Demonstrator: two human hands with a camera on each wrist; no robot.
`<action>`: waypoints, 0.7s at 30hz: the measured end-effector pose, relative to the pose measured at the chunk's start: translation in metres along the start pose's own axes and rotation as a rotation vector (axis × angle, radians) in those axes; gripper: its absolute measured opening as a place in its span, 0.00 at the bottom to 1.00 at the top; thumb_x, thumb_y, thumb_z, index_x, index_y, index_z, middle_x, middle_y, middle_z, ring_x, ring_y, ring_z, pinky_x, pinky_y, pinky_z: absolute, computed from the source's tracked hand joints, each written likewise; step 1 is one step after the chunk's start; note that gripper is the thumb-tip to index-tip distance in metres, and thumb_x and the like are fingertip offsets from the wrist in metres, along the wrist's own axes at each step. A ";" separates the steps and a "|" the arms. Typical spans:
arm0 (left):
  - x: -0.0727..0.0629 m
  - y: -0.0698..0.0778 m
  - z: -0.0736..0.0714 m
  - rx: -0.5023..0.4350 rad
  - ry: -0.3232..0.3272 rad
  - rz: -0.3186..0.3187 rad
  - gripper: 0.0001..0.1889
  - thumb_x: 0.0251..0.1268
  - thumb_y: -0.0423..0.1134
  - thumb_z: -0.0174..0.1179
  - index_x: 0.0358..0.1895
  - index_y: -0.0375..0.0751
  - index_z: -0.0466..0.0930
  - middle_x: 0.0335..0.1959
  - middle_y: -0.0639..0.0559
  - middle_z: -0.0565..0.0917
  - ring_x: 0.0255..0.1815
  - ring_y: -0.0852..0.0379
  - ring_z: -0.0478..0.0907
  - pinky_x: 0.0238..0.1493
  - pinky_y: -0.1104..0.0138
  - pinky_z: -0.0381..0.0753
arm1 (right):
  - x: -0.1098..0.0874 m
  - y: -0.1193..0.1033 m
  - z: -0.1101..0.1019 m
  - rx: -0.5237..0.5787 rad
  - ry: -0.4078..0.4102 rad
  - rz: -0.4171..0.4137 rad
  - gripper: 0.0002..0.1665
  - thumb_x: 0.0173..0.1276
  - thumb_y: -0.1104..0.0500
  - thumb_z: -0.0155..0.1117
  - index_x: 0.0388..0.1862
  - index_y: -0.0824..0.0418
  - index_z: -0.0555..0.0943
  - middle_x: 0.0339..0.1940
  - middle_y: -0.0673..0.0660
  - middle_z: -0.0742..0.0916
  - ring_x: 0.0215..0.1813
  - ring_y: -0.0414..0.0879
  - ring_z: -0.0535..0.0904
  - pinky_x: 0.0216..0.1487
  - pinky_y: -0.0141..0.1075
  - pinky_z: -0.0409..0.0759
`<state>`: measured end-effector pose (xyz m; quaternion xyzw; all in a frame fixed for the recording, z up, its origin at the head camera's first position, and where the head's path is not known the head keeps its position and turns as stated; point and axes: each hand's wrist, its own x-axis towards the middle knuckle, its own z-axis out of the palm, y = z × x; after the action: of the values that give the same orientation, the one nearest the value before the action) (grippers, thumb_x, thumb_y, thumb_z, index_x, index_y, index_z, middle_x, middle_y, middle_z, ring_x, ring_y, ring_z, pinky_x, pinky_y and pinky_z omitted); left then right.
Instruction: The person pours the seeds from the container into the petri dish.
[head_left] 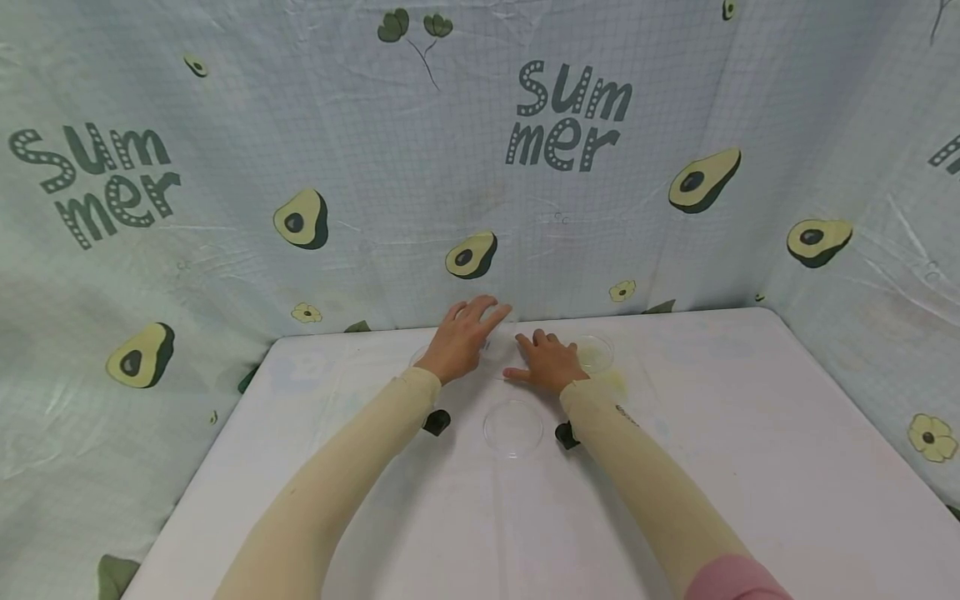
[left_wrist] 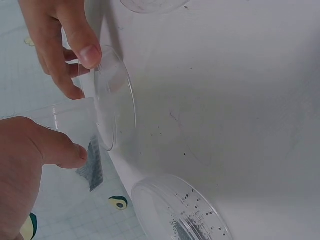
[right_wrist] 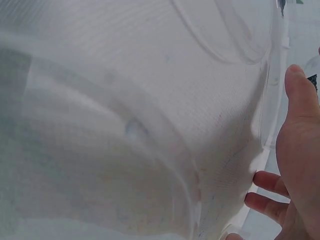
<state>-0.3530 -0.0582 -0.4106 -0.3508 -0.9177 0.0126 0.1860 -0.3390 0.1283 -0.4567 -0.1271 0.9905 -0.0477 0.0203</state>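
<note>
In the head view my left hand (head_left: 457, 346) reaches over the back of the table. In the left wrist view it grips a clear plastic container (left_wrist: 57, 112), with dark grains (left_wrist: 92, 165) gathered in one corner. My right hand (head_left: 551, 362) is just to the right, its fingers spread low. Its thumb overlaps the rim of a clear shallow dish (left_wrist: 117, 95), beside the container. In the right wrist view, two straight fingers (right_wrist: 267, 202) meet the table's edge. Another clear dish (left_wrist: 185, 215), holding dark grains, stands near the left hand.
A clear dish (head_left: 513, 429) lies on the white table (head_left: 675, 500) between the forearms. Another dish (head_left: 595, 354), yellowish inside, sits right of the right hand. Behind the table hangs a printed cloth (head_left: 405, 167). A black wrist device (head_left: 437, 422) shows beneath the left forearm.
</note>
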 end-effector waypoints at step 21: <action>0.002 0.003 0.003 0.063 -0.010 0.079 0.38 0.58 0.28 0.65 0.71 0.55 0.61 0.69 0.48 0.67 0.73 0.52 0.62 0.73 0.53 0.63 | -0.001 -0.001 0.004 0.018 0.001 0.026 0.50 0.61 0.26 0.54 0.75 0.51 0.62 0.63 0.63 0.74 0.65 0.59 0.71 0.60 0.67 0.70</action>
<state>-0.3540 -0.0544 -0.4129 -0.3809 -0.9032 0.0506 0.1915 -0.3378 0.1275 -0.4602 -0.1140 0.9916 -0.0566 0.0216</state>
